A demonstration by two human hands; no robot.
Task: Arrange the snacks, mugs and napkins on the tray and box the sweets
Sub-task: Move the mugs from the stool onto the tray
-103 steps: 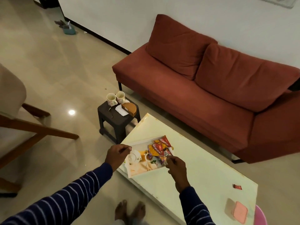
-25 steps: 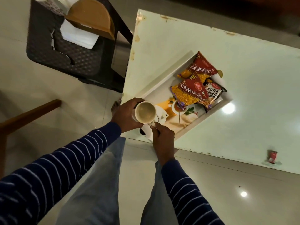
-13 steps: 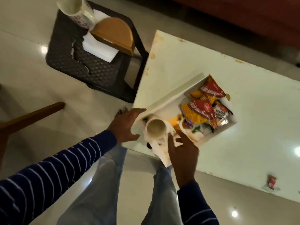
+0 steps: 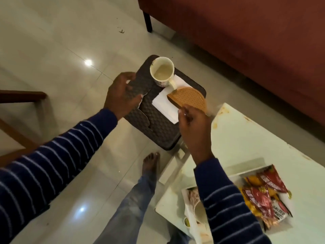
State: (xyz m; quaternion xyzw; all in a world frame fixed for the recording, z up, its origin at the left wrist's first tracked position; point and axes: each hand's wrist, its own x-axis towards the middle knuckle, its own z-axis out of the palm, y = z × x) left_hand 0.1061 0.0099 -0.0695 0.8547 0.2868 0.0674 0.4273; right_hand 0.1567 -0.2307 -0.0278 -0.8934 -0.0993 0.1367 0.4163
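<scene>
A white mug (image 4: 162, 71) stands upright on a dark stool (image 4: 158, 127), next to white napkins (image 4: 165, 105) lying under a half-round wooden holder (image 4: 190, 99). My left hand (image 4: 123, 94) hovers over the stool's left edge, fingers loosely curled and holding nothing. My right hand (image 4: 193, 125) is at the near edge of the holder; I see its back and nothing in it. A white tray (image 4: 246, 172) on the white table (image 4: 255, 141) holds several snack packets (image 4: 263, 196) and a second mug (image 4: 199, 210), partly hidden by my right sleeve.
A dark red sofa (image 4: 246, 41) runs behind the stool and table. A wooden chair frame (image 4: 19, 97) stands at the left. My bare foot (image 4: 151, 162) is on the tiled floor between stool and table.
The view has swung from the tray to the stool. My left hand let go of the mug on the tray, and both hands have moved over to the stool.
</scene>
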